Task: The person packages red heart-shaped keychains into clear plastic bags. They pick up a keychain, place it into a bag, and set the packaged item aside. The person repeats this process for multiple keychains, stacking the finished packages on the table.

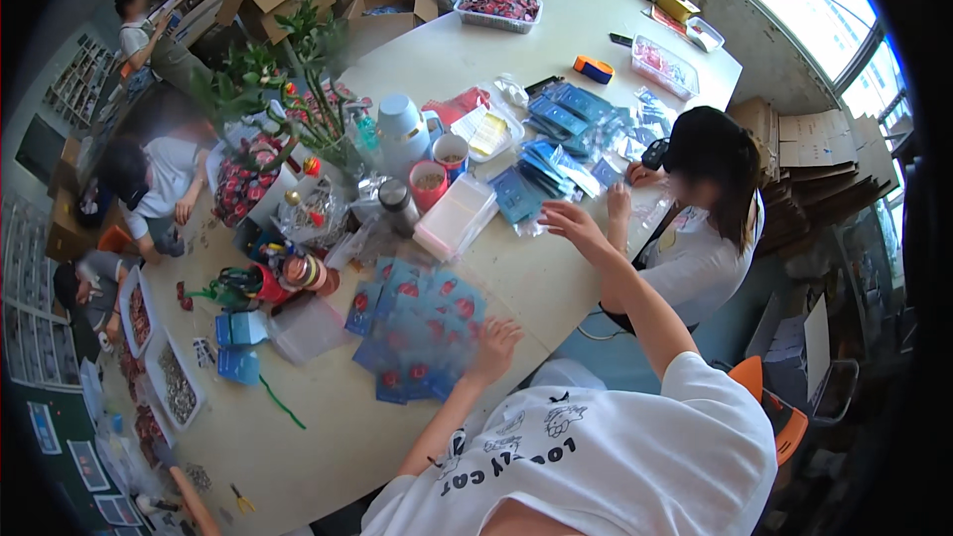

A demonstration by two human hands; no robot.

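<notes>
My left hand (496, 347) rests at the right edge of a spread pile of blue cards (402, 382) with red pieces on them, partly under hazy clear plastic. Its fingers are loosely bent and slightly apart, with nothing plainly gripped. Reaching forward, my right hand (576, 228) is raised with its fingers apart and nothing in it. Just beyond that hand lies a heap of blue packets (546, 169) in clear wrappers. Left of it stands a rectangular clear plastic box (457, 221).
A co-worker (710, 208) sits close on my right, hands at the packets. Cups (429, 185), a light-blue jug (402, 129), a dark-lidded jar (397, 206) and a plant (308, 69) crowd the table's middle. Trays of small parts (174, 382) line the left side, near other people.
</notes>
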